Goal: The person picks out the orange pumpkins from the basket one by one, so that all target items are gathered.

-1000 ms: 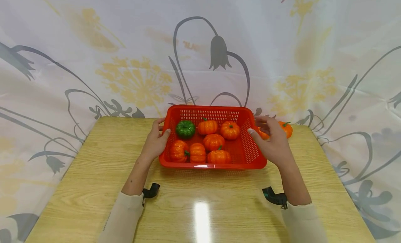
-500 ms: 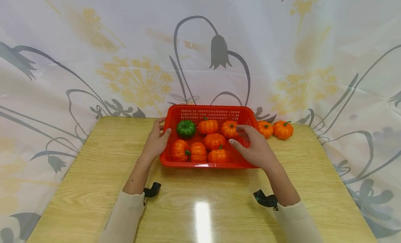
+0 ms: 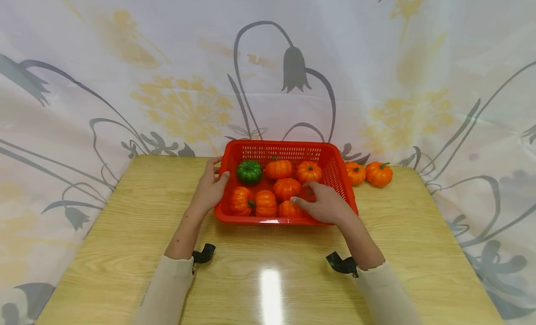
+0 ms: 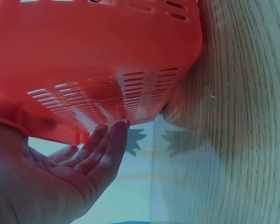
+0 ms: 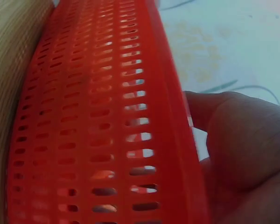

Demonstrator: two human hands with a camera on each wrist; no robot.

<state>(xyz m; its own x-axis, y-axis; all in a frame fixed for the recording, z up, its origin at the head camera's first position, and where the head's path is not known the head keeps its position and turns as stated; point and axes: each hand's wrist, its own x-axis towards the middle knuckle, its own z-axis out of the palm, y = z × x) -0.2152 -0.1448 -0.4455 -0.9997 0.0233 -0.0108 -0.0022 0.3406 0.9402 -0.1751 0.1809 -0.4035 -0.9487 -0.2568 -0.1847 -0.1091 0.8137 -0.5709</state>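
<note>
A red plastic basket (image 3: pixel 251 220) with slotted walls holds several small orange pumpkins (image 3: pixel 265 204) and one green pumpkin (image 3: pixel 250 172). At its left end my left hand (image 3: pixel 211 187) grips the rim, thumb over the edge and fingers along the outer wall, as the left wrist view also shows. My right hand (image 3: pixel 324 204) reaches over the front rim into the right part of the basket. Its thumb and fingers are apart, by the front right pumpkin (image 3: pixel 288 209), which they partly cover. Whether they touch it I cannot tell; the basket wall (image 5: pixel 84 93) hides the fingertips in the right wrist view.
Two more orange pumpkins (image 3: pixel 355 173) lie on the wooden table (image 3: pixel 138 250) just right of the basket, near the back edge. A patterned cloth (image 3: pixel 188 59) hangs behind the table and along its sides.
My right hand has moved left and down, from the basket's right end to inside it over the front pumpkins. The left hand stays at the rim, and the basket stays in place.
</note>
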